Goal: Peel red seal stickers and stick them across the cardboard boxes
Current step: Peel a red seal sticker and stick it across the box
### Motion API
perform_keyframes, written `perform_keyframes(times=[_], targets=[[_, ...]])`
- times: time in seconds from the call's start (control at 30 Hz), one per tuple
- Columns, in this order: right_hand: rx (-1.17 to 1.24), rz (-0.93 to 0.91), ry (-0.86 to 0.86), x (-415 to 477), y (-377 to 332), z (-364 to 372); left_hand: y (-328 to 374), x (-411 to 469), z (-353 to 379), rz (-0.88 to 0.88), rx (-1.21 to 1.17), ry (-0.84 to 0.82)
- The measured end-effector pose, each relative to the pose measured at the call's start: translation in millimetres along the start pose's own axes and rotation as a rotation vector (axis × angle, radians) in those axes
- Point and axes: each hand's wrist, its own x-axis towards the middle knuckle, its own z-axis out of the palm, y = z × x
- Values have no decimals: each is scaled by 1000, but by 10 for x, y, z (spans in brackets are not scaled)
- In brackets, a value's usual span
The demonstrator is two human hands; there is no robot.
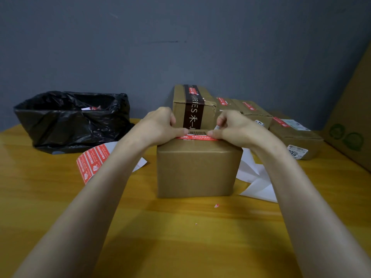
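A brown cardboard box (197, 167) stands in the middle of the yellow table (180, 233). A red seal sticker (197, 137) with a barcode lies stretched along the box's top front edge. My left hand (160, 125) pinches the sticker's left end, thumb on top. The right end is held the same way by my right hand (234, 129), and a white sliver shows between its curled fingers. A strip of red seal stickers (92, 159) on white backing lies left of the box, partly under my left forearm.
A black bin bag (70, 117) with paper scraps sits at the back left. Behind the box stands a taller box with dark tape (192, 105); sealed boxes (297, 135) line the back right. White backing sheets (255, 177) lie to the right, beside a large cardboard panel (353, 117).
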Motion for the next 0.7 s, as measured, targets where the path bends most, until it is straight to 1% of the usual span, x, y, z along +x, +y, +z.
perform_keyframes(times=[0.17,0.33,0.6,0.7], targets=[[149,4,-40,33,75,-25,-77,29,-55,37,-87,-65],[243,16,-50,42,99,-43,-107,52,-57,49,-108,-75],[236,20,-26,45,104,-23,-90,32,-58,53,-90,-58],[126,15,-31,8,53,-20,-44,6,-52,52,-47,-69]])
